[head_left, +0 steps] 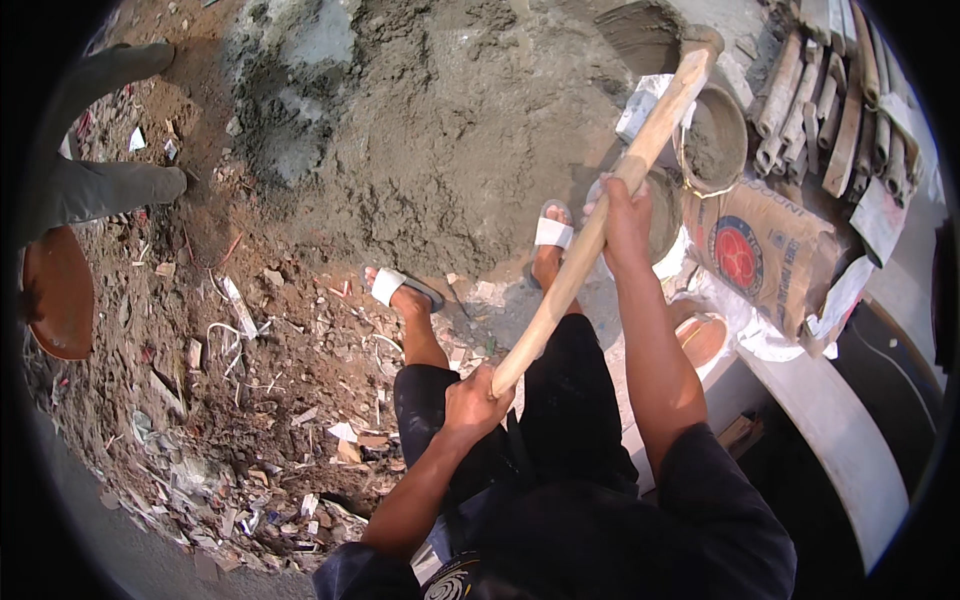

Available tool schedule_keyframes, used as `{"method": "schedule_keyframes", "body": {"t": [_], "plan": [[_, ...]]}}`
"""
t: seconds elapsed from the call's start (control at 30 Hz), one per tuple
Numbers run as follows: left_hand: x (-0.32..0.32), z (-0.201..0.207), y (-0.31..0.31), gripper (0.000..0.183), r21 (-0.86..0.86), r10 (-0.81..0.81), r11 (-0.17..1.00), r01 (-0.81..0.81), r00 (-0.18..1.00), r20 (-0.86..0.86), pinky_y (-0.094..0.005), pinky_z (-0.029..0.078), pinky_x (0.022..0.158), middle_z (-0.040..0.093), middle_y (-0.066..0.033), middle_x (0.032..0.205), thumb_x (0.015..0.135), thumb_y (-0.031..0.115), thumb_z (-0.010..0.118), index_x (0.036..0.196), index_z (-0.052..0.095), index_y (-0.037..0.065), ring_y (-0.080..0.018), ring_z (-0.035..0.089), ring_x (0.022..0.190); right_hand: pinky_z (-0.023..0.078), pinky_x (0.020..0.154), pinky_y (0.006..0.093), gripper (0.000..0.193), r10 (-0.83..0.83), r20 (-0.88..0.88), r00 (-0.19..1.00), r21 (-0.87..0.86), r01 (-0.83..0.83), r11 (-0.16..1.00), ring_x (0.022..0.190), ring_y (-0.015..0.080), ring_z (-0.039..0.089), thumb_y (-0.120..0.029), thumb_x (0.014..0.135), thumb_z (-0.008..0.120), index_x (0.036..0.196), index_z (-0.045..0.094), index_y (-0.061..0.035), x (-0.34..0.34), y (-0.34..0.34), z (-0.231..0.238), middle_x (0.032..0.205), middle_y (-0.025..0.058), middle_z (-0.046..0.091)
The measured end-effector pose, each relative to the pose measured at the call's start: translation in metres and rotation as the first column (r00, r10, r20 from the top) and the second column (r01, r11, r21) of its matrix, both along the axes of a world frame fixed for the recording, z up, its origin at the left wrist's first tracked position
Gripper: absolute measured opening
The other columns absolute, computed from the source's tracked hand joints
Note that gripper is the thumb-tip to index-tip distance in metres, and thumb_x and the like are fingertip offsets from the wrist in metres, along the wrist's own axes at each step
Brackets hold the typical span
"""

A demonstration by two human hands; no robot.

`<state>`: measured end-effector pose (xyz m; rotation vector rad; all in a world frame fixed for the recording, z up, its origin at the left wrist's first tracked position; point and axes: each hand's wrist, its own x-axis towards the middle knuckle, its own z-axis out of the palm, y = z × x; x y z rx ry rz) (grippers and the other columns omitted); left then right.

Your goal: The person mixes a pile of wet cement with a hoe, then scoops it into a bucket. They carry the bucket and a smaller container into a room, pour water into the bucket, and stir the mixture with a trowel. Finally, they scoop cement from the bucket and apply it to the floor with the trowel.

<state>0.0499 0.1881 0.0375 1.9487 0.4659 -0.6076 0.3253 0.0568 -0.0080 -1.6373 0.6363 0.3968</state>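
I grip a long pale wooden handle (600, 225) that slants from my waist up to the right. My left hand (478, 398) clasps its near end. My right hand (622, 212) wraps around its middle. The handle's far end (700, 50) reaches the edge of a big grey heap of sand and cement mix (420, 130); the tool's blade is hidden there. My feet in white-strapped sandals (552, 232) stand at the heap's near edge.
A metal pan of grey mix (715, 140) sits right of the handle, with a printed cement sack (770, 250) below it and stacked wooden poles (830, 90) behind. Rubble and debris (250, 420) cover the ground on the left. Another person's legs (100, 180) stand far left.
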Motion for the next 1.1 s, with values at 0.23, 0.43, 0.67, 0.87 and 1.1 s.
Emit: {"method": "schedule_keyframes", "body": {"t": [0.23,0.43,0.67,0.87,1.1], "plan": [[0.09,-0.047,0.009,0.045,-0.159,0.356,0.891,-0.425,0.872,-0.337,-0.0438,0.052,0.071,0.066,-0.0253,0.079,0.084,0.032,0.068,0.111,0.052,-0.001,-0.0414,0.066,0.081,0.052,0.056,0.0362,0.044,0.356,-0.337,0.871,-0.111,-0.412,0.904,0.064,0.0242,0.065,-0.023,0.083,0.063,0.109,0.052,0.0109,0.077,0.089,-0.18,0.083,0.0163,0.061],[0.047,0.002,0.025,0.051,-0.082,0.33,0.894,-0.44,0.772,-0.544,-0.0383,0.052,0.071,0.065,-0.0194,0.08,0.085,0.028,0.068,0.118,0.05,-0.006,-0.0324,0.068,0.076,0.054,0.065,0.039,0.043,0.302,-0.598,0.742,-0.11,-0.449,0.887,0.071,0.0282,0.067,-0.025,0.082,0.064,0.105,0.056,0.0107,-0.072,0.098,-0.234,0.088,0.0221,0.064],[0.098,0.076,0.008,0.063,-0.415,0.276,0.619,-0.666,0.68,-0.68,-0.0231,0.044,0.054,0.056,-0.0037,0.085,0.088,0.016,0.065,0.14,0.035,-0.004,-0.0077,0.051,0.061,0.053,0.054,0.0361,0.042,0.285,-0.659,0.696,0.109,-0.286,0.952,0.063,0.0267,0.064,-0.028,0.081,0.067,0.101,0.057,0.0083,-0.06,0.046,-0.173,0.079,0.0162,0.062],[0.115,0.19,0.002,0.083,-0.572,-0.136,0.765,-0.297,0.793,-0.594,-0.0345,0.054,0.073,0.061,-0.0172,0.1,0.084,0.027,0.07,0.146,0.022,-0.003,-0.0258,0.066,0.073,0.048,0.048,0.0307,0.03,0.088,-0.593,0.8,0.12,-0.021,0.993,0.052,0.0196,0.055,-0.023,0.085,0.062,0.095,0.055,0.0037,-0.035,-0.022,-0.023,0.072,0.0095,0.056],[0.017,0.206,0.07,0.076,-0.431,-0.595,0.775,0.463,0.764,-0.249,-0.042,0.05,0.082,0.066,-0.0217,0.1,0.075,0.026,0.073,0.138,0.039,0.002,-0.0367,0.066,0.092,0.05,0.045,0.0322,0.038,-0.232,-0.158,0.96,-0.021,0.231,0.973,0.056,0.0178,0.059,-0.015,0.081,0.067,0.109,0.048,0.0024,-0.077,-0.043,0.127,0.084,0.011,0.057]]}}
